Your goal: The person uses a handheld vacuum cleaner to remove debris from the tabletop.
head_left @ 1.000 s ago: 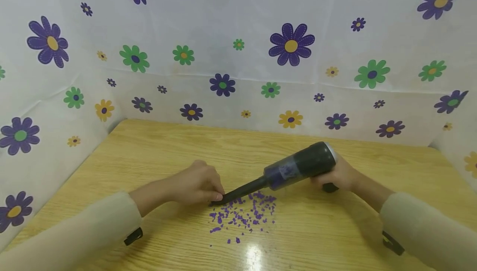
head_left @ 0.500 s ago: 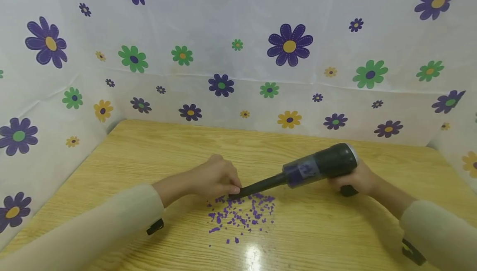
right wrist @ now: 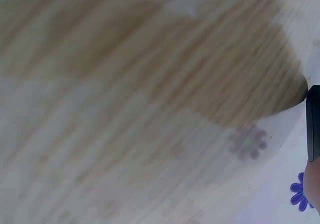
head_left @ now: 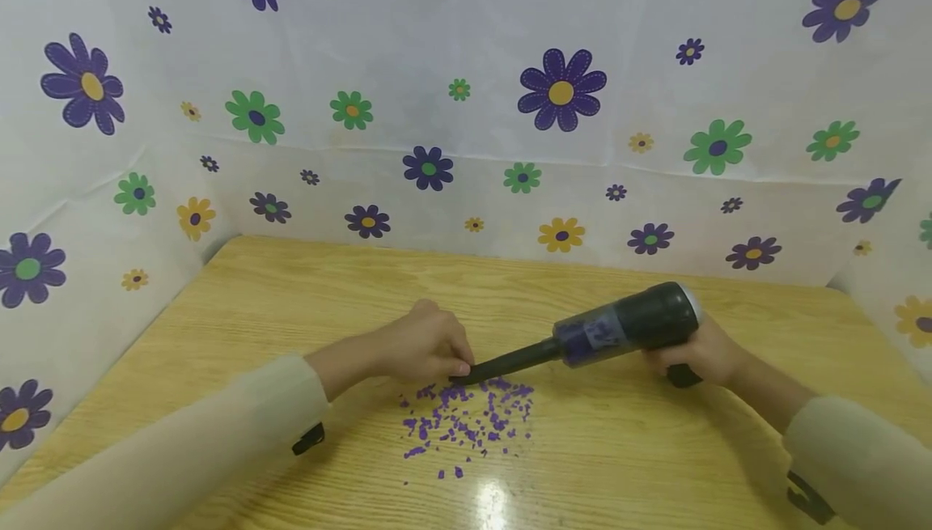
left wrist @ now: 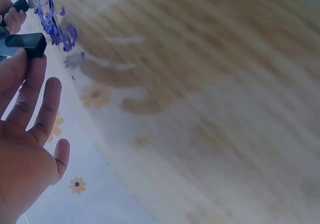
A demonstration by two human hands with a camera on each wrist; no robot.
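Observation:
A black handheld vacuum cleaner (head_left: 622, 326) with a long narrow nozzle slants down to the left over the table. My right hand (head_left: 705, 352) grips its handle at the back end; the right wrist view catches only a bit of that hand (right wrist: 314, 181) and a black part. Thumb and finger of my left hand (head_left: 429, 345) pinch the nozzle's tip, and in the left wrist view the other fingers (left wrist: 49, 104) extend away from it. Under and in front of the nozzle lie scattered purple paper scraps (head_left: 466, 421). Purple bits show inside the vacuum's clear section (head_left: 582, 339).
The wooden table (head_left: 291, 287) has a glossy top that reflects light near the front. A white cloth with printed flowers (head_left: 466, 28) hangs behind the table and along both sides. Each sleeve has a dark strap piece (head_left: 309, 438) beneath its cuff.
Both hands have moved to the right with the vacuum cleaner, its nozzle tip sliding from the scraps' left edge towards their middle. During the last half second they have barely moved.

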